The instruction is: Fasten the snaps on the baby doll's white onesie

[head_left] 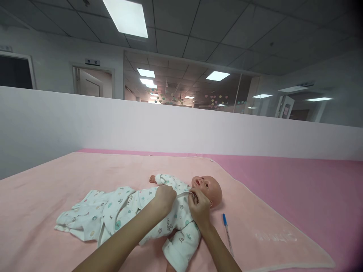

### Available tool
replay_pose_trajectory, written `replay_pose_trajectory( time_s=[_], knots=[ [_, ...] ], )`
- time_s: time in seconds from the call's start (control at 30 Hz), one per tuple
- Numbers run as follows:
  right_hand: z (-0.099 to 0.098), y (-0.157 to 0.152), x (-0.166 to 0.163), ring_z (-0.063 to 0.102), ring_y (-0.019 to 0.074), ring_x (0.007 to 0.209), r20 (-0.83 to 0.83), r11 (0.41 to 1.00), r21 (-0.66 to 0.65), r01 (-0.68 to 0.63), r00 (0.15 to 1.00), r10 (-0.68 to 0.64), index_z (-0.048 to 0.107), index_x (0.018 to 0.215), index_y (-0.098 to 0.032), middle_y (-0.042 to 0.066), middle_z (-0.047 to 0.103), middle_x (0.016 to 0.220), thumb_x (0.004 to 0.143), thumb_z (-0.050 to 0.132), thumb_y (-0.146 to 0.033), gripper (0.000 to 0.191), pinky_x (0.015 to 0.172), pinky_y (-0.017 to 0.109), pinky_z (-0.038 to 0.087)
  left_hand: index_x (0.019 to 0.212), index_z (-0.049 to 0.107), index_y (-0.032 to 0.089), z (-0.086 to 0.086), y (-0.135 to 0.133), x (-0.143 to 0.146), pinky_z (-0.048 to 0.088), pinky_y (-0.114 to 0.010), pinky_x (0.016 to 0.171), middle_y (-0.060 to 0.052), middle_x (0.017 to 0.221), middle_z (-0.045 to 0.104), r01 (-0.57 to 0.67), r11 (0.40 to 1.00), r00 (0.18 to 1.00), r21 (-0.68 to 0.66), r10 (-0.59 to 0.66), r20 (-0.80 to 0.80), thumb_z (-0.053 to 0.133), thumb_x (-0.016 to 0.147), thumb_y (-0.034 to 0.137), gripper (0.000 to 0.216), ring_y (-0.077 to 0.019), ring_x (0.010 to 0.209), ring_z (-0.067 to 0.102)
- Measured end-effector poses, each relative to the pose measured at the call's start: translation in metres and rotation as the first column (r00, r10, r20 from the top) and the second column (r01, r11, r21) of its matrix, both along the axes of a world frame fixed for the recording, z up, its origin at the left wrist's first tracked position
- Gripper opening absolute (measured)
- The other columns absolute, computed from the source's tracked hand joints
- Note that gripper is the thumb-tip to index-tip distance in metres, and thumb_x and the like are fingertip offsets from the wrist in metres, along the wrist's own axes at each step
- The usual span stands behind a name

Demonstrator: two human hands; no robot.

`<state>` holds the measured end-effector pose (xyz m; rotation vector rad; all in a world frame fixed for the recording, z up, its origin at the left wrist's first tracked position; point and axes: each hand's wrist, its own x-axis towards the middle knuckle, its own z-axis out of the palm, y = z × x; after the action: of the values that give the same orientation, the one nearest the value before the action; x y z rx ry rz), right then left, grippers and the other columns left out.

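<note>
The left hand [164,198] is curled into a loose fist on the chest of the white printed cotton baby garment [124,213], pinching a fold of the cloth beside the front opening. The right hand [200,207] is closed too, its fingertips [195,194] gripping the neckline of the same garment just under the chin of the bald plastic baby doll [208,189]. The two hands sit close together, one on each side of the garment's collar, both forearms reaching in from the near edge of the pale peach fleece blanket [56,189].

The doll lies on its back across the middle of the blanket, head towards the blanket's right edge, face up, and wears the garment. One sleeved arm points towards the far edge, with a small bare hand showing at the cuff; the other sleeve hangs towards the near edge between the person's forearms. The garment's legs trail flat and crumpled towards the blanket's left side.

A slim white pen with a blue cap [227,234] lies on the blanket just right of the right forearm, near the doll's head but apart from it, its cap end pointing to the far edge.

The blanket covers a pink padded surface [297,181], which shows bare past the blanket's right edge. A low white partition wall [170,124] runs along the far edge of that surface
</note>
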<state>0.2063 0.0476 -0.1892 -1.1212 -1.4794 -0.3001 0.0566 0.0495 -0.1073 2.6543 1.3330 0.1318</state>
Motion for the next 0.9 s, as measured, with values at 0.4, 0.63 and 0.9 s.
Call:
replay_pose_trajectory(
  time_s=[0.4, 0.63, 0.9],
  knots=[
    [0.001, -0.001, -0.001, 0.049, 0.0092, 0.048, 0.005, 1.000, 0.019, -0.005, 1.000, 0.005, 0.059, 0.072, -0.017, -0.001, 0.059, 0.060, 0.075, 0.044, -0.014, 0.015, 0.048, 0.020, 0.037, 0.079, 0.060, 0.018, 0.043, -0.008, -0.029, 0.037, -0.045, 0.085, 0.000, 0.062, 0.056, -0.022, 1.000, 0.975, -0.009, 0.020, -0.223, 0.058, 0.046, -0.002, 0.038, -0.0205, 0.063, 0.057],
    [-0.001, 0.000, 0.000, 0.041, 0.0080, 0.044, 0.018, 0.999, 0.022, -0.026, 0.999, 0.026, 0.052, 0.062, -0.017, -0.003, 0.049, 0.052, 0.071, 0.042, -0.011, 0.015, 0.046, 0.021, 0.031, 0.102, 0.057, 0.025, 0.050, -0.022, -0.023, 0.041, -0.033, 0.075, -0.003, 0.084, 0.065, 0.042, 0.998, 0.999, 0.048, -0.042, 0.008, 0.057, 0.069, 0.028, 0.033, -0.0215, 0.078, 0.057],
    [-0.003, 0.003, 0.008, 0.033, 0.0079, 0.044, 0.056, 0.984, 0.125, -0.131, 0.991, 0.125, 0.036, 0.049, -0.019, -0.004, 0.036, 0.048, 0.065, 0.035, -0.007, 0.020, 0.045, 0.022, 0.024, 0.093, 0.059, 0.019, -0.007, 0.038, 0.001, 0.039, -0.030, 0.070, -0.006, 0.087, 0.063, -0.131, 0.974, 0.971, 0.185, 0.088, 0.224, 0.042, 0.081, 0.039, 0.029, -0.0215, 0.083, 0.057]
  ],
)
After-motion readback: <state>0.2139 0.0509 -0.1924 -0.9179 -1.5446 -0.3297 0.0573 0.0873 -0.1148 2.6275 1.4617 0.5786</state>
